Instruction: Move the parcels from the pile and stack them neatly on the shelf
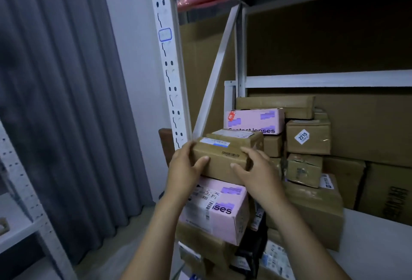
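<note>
Both hands grip a small brown cardboard parcel (219, 159) at the front of the white metal shelf (374, 246).

The left hand (186, 169) and right hand (258, 173) clasp its two ends, fingers (248, 150) curled over the top edge. The parcel sits directly over a pink cardboard box (219, 212) printed with dark letters; actual contact is unclear. Behind it are stacked brown boxes, another pink box (256, 121) and a carton with a white diamond label (308, 138). A grey curtain (55, 101) hangs to the left.

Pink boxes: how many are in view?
2. Upper pink box: back of the stack. Lower pink box: under the brown parcel gripped by left hand and right hand. Others may be hidden.
</note>
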